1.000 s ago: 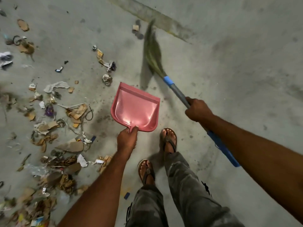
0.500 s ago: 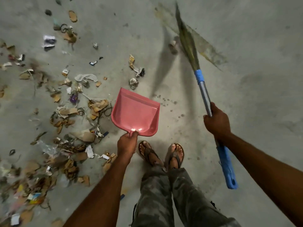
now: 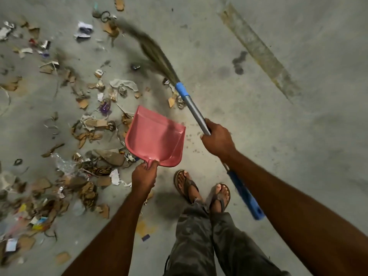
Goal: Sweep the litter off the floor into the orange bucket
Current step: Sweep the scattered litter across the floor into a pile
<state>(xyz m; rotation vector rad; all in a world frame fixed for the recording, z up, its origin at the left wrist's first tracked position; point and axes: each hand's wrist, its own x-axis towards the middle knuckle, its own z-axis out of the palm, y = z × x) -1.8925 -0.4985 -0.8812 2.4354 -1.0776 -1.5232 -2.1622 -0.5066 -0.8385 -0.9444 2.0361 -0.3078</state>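
Observation:
My left hand [image 3: 143, 176] grips the short handle of a pink dustpan [image 3: 157, 136], held above the floor with nothing in it. My right hand [image 3: 218, 139] grips the grey shaft of a broom [image 3: 194, 108] with blue ends. Its grass head [image 3: 153, 50] is blurred and lies over the floor at the upper middle, near scraps. Litter [image 3: 85, 126] of torn cardboard, paper, foil and plastic covers the floor on the left. No orange bucket is in view.
Bare grey concrete floor [image 3: 288, 146] lies to the right, crossed by a worn yellowish stripe [image 3: 258, 48]. My feet in sandals [image 3: 201, 188] stand just below the dustpan. More mixed litter [image 3: 29, 216] is heaped at the lower left.
The broom head has swung left from the stripe area toward the litter. My right hand moved left, closer to the dustpan. The dustpan stays in my left hand.

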